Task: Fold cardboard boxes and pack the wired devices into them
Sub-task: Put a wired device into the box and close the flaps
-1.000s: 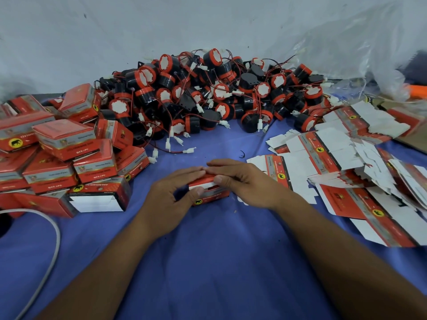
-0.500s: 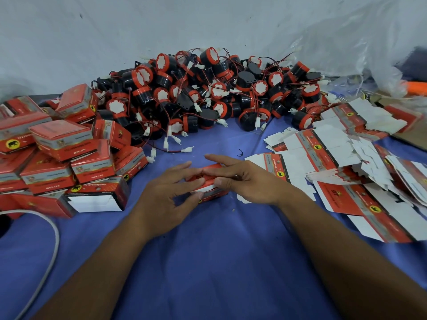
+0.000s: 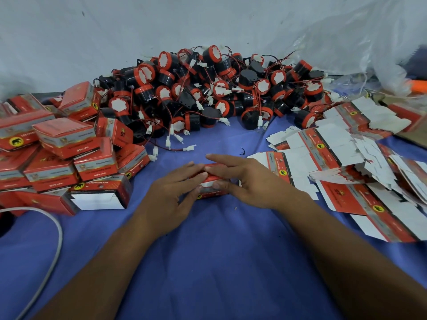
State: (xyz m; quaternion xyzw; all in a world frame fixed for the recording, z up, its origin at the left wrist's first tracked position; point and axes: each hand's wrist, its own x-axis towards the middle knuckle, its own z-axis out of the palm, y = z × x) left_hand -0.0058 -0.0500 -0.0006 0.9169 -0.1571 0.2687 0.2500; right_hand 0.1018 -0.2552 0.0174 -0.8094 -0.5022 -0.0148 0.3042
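in the middle of the frame a small red box [image 3: 213, 193] sits on the blue surface [image 3: 219, 262], and both hands hold it. the left hand [image 3: 171, 192] comes in from the lower left, with its fingers laid over the top of the box and its thumb against the near left corner. the right hand [image 3: 249, 181] comes in from the lower right, with long fingers stretched across the top and its thumb pressed on the white strip of the near side. the fingertips of the two hands meet over the top of the box, so most of it is covered. whether its flaps are closed cannot be told.

across the upper middle of the frame lies a heap of wired devices [image 3: 208, 93], black and red round bodies with thin red and black wires and white plugs, piled against the pale wall. a few plugs trail down toward the hands. at the left of the frame is a stack of folded boxes [image 3: 57, 153]. the one nearest the hands [image 3: 99, 195] lies with its white end open. at the right of the frame flat boxes [image 3: 335, 158] lie spread and overlapping, showing red print and white insides. a clear plastic bag [image 3: 369, 42] hangs in the upper right, and a pale cable [image 3: 53, 239] curves through the lower left.
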